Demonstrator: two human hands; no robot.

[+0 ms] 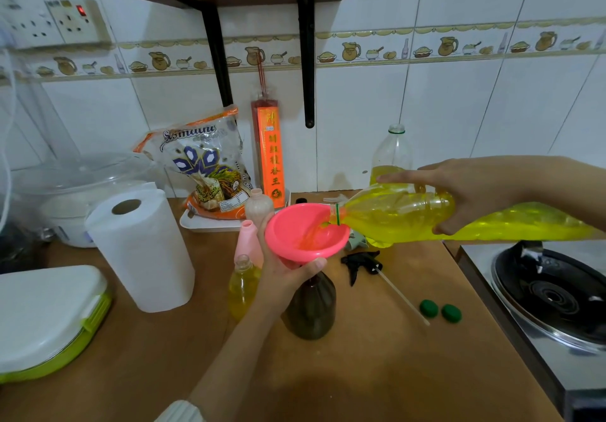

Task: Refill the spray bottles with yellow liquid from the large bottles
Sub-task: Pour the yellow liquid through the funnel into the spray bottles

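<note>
Large bottle [426, 216] tipped over pink funnel [306, 229], yellow liquid pouring in, right hand [485, 188] wrapped round bottle, left hand [285, 274] curled under funnel atop dark spray bottle [310, 310], green caps [439, 310] right of it, wooden counter [360, 372], tiled wall [459, 93].

we've got open counter [377, 372] up front; paper towel roll [141, 251] blocks left, stove [551, 293] right, caps [439, 310] between

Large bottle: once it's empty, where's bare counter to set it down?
Bare wood in front of the dark spray bottle, out to the counter's near edge. Crowded: right of it, black trigger head and two green caps; behind, pink bottle.
</note>
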